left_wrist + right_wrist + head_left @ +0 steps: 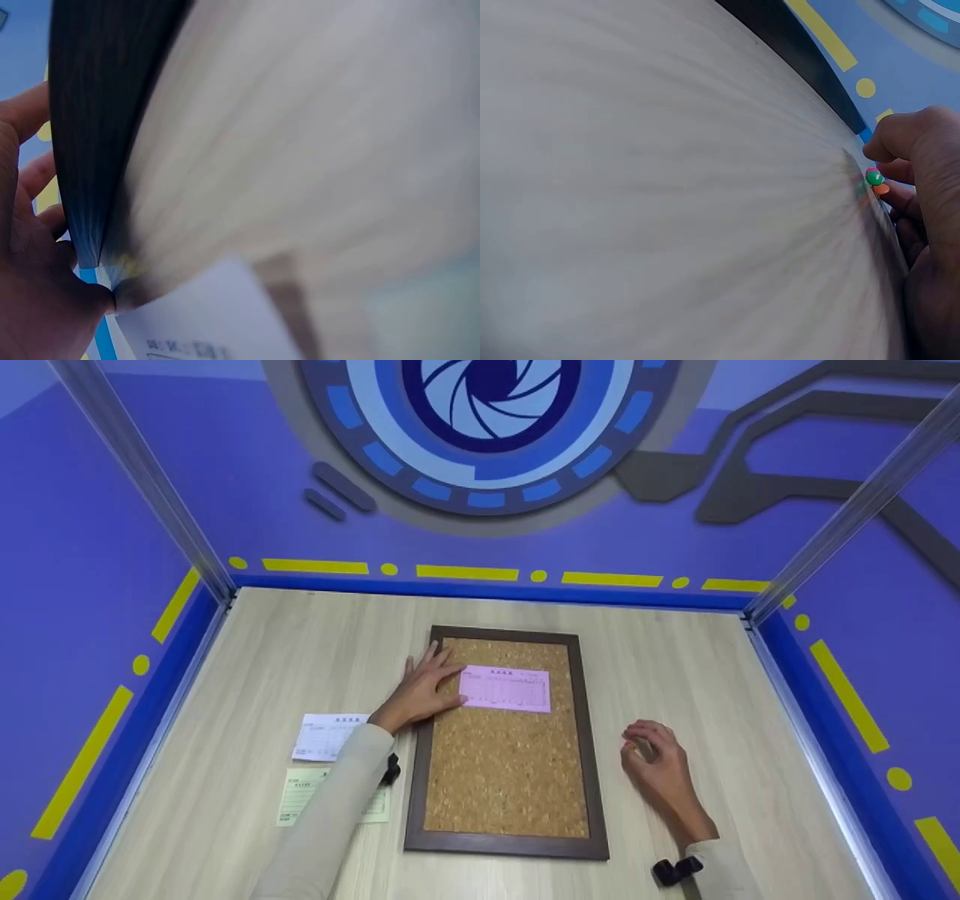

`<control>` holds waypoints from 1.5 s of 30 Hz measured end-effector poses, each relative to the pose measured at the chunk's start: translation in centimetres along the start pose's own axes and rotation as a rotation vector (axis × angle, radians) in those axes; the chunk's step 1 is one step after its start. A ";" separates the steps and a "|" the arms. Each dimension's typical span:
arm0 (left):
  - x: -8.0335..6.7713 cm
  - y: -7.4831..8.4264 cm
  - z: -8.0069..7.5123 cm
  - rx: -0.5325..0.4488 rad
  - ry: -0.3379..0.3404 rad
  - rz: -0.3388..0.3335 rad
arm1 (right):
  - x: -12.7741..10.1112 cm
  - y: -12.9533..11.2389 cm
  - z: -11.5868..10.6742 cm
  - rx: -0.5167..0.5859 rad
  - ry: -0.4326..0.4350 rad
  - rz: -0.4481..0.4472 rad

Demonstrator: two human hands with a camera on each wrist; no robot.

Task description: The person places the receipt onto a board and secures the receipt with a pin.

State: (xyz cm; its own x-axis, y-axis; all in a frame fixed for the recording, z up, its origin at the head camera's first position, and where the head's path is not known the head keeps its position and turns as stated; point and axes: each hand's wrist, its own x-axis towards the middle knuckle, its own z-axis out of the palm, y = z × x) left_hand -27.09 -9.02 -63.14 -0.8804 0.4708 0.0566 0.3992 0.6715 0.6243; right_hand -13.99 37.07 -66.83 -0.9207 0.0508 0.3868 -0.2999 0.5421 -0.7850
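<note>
A cork board (510, 780) in a dark wooden frame (416, 780) lies flat mid-table. A pink printed slip (510, 688) rests on its upper part. My left hand (424, 686) lies flat with straight fingers across the frame's left edge, pressing the slip's left end. In the left wrist view the left hand (30, 285) sits beside the dark frame (97, 112). My right hand (652, 754) rests on the table right of the board, fingers curled. The right wrist view shows the right hand (922, 172) holding small push pins, one green (874, 178) and one orange (881, 190).
A white printed slip (322, 736) and a pale green slip (300, 795) lie on the wooden table (225, 697) left of the board, partly under my left sleeve. Blue and purple walls with metal posts enclose the table on three sides.
</note>
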 end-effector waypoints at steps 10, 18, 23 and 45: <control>0.0 0.3 -0.3 -0.003 -0.037 -0.030 | 0.1 -0.3 0.0 0.019 -0.013 -0.028; 0.0 0.7 -0.2 0.025 -0.040 -0.043 | 0.0 -0.4 -0.3 -0.004 -0.016 -0.017; 0.2 0.9 -0.1 0.024 -0.045 -0.039 | 0.0 -0.4 -0.5 0.013 0.000 -0.004; 0.0 1.2 -0.2 0.049 -0.028 -0.081 | -0.5 -1.1 0.0 0.028 -0.006 0.075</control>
State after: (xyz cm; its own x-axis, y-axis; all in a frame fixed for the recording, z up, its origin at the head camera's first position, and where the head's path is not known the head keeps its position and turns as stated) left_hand -26.72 -8.36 -62.24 -0.9029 0.4295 -0.0151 0.3397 0.7348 0.5871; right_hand -13.21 36.48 -66.14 -0.9423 0.0854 0.3236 -0.2367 0.5136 -0.8248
